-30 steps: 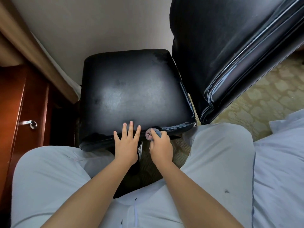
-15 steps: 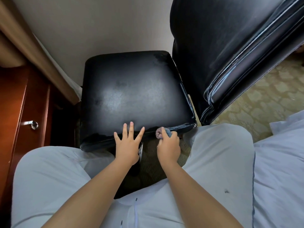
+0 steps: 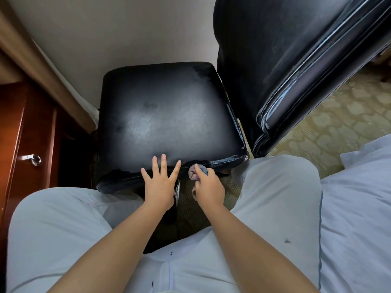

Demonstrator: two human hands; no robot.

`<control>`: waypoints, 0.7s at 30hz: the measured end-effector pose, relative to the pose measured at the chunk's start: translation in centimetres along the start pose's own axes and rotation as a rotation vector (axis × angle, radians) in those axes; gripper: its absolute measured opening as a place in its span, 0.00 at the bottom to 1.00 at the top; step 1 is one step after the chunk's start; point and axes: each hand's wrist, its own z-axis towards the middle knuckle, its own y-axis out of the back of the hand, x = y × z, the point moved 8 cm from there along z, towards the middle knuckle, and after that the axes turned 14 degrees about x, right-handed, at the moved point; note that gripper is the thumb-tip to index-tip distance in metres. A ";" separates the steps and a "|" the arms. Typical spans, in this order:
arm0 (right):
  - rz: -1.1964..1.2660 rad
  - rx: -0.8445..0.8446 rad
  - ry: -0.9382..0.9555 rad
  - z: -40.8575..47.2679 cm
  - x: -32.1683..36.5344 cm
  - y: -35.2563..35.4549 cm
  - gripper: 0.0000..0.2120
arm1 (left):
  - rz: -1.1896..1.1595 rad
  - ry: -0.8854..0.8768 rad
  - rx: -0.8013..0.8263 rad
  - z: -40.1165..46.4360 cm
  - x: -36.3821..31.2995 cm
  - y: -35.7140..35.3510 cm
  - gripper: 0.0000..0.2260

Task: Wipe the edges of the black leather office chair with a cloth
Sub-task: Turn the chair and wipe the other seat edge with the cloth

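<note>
The black leather office chair fills the middle of the head view, its seat (image 3: 167,117) facing me and its backrest (image 3: 281,60) rising at the right. The seat's near edge is worn, with pale scuffs toward its right corner. My left hand (image 3: 160,185) lies flat with spread fingers on that near edge. Just right of it, my right hand (image 3: 208,188) grips a small bunched grey-pink cloth (image 3: 195,171) and holds it against the same edge.
A reddish wooden cabinet (image 3: 23,132) with a metal handle (image 3: 31,158) stands at the left under a wooden ledge. A beige wall lies behind the chair. Patterned carpet (image 3: 338,123) shows at the right. My knees in light trousers frame the seat, and white bedding (image 3: 359,197) lies at right.
My right hand slid the cloth right along the seat's near edge, then back left toward my left hand. The left hand stayed on the edge with its fingers spreading a little.
</note>
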 end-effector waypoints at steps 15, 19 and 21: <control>0.106 -0.092 -0.138 -0.2 -1.3 1.5 0.24 | -0.025 -0.021 -0.022 0.0 0.2 -0.1 0.45; 0.126 -0.048 -0.050 0.2 -0.1 1.0 0.24 | -0.025 -0.025 -0.009 -0.1 0.2 -0.1 0.46; 0.048 -0.007 0.012 0.2 0.8 0.4 0.25 | -0.031 -0.022 -0.017 -0.2 0.2 -0.2 0.46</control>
